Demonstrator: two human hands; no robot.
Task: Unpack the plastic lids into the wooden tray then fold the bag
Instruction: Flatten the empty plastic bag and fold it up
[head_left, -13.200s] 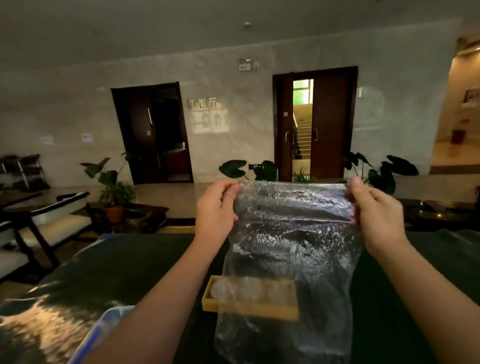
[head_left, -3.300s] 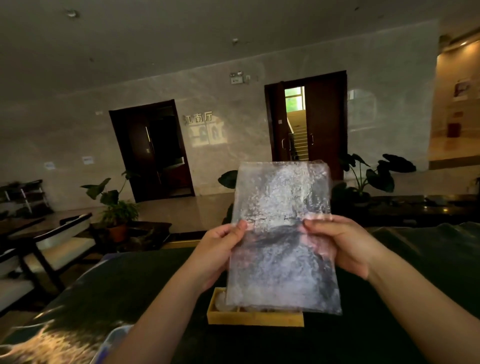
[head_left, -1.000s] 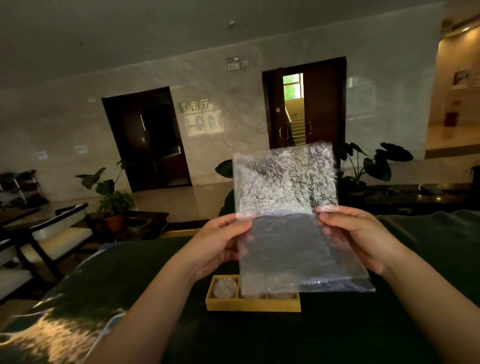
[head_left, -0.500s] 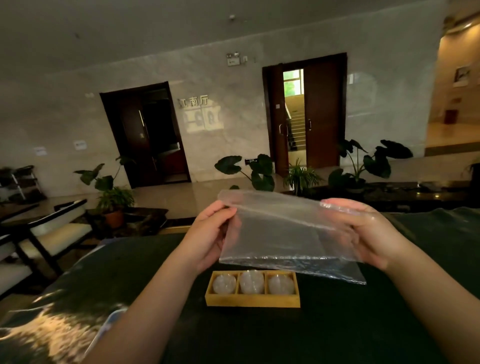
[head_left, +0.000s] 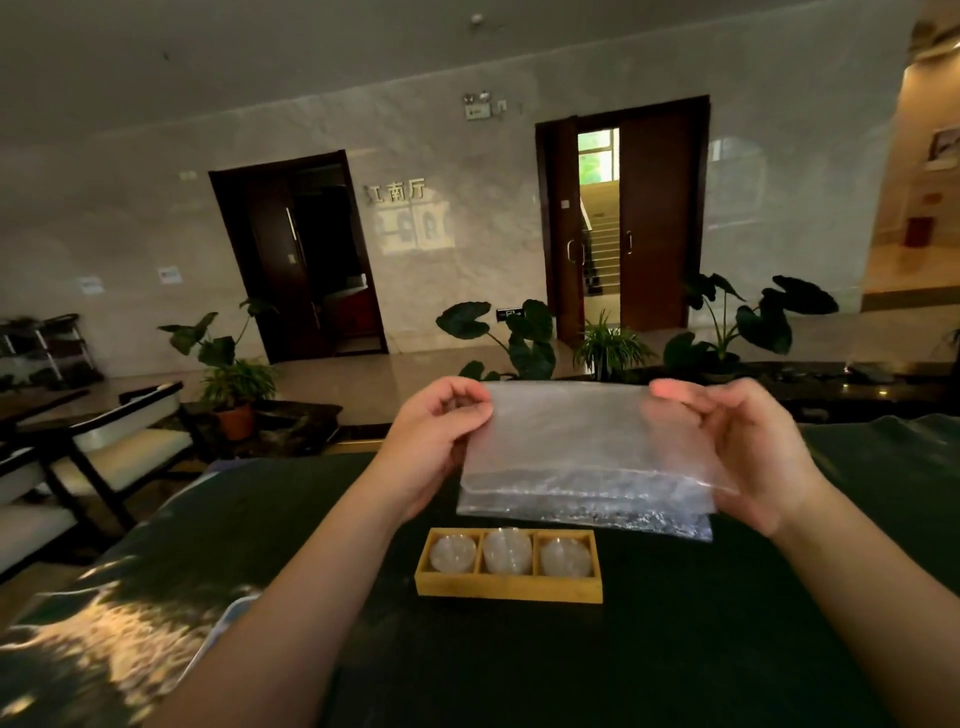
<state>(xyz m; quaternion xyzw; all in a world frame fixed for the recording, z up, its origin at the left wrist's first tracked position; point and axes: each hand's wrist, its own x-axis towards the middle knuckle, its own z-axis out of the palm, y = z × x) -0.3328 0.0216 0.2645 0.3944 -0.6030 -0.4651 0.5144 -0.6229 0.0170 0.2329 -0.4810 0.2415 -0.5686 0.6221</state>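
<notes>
Up above the wooden tray (head_left: 508, 587), I'm holding the plastic bag (head_left: 576, 447) stretched sideways, long axis running left to right. My left hand (head_left: 434, 447) is pinching the top left corner and my right hand (head_left: 748, 447) is gripping the right end, folded edge up top, loose edges hanging toward the tray. Plastic lids (head_left: 507, 552) are sitting in all three compartments. Both hands look equally placed, so I'm guessing the next fold goes end to end.
</notes>
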